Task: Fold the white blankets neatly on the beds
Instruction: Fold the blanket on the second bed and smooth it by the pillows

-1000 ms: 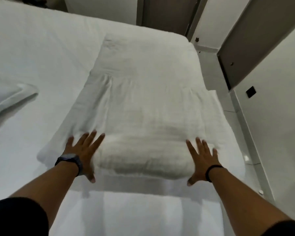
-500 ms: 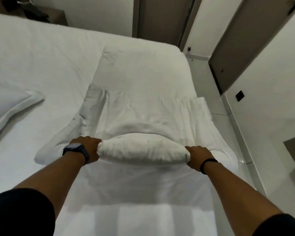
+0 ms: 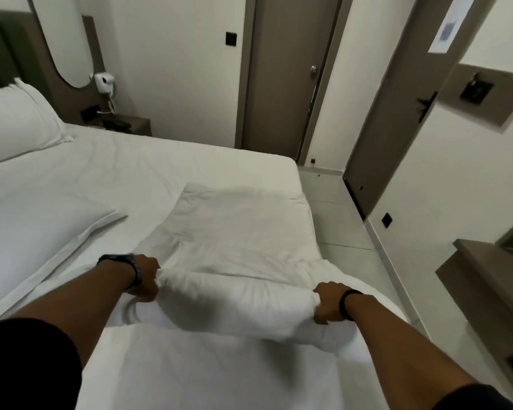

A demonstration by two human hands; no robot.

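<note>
A thick white blanket point(image 3: 237, 229) lies folded in a long strip across the foot of the white bed point(image 3: 166, 170). Its near end is bunched into a raised roll point(image 3: 234, 294) held just above the mattress. My left hand point(image 3: 145, 276), with a dark watch on the wrist, grips the roll's left end. My right hand point(image 3: 328, 304), with a black band on the wrist, grips the right end. Both hands' fingers are curled into the fabric.
A pillow point(image 3: 36, 220) lies flat on the bed to the left, another pillow point(image 3: 15, 119) stands at the headboard. Tiled floor point(image 3: 338, 220) runs along the bed's right side. A brown shelf point(image 3: 492, 279) juts out at right. Two doors point(image 3: 285, 72) stand beyond the bed.
My hands went from lying flat on the folded edge to gripping both ends and lifting the roll. My view has tilted up, showing more of the room.
</note>
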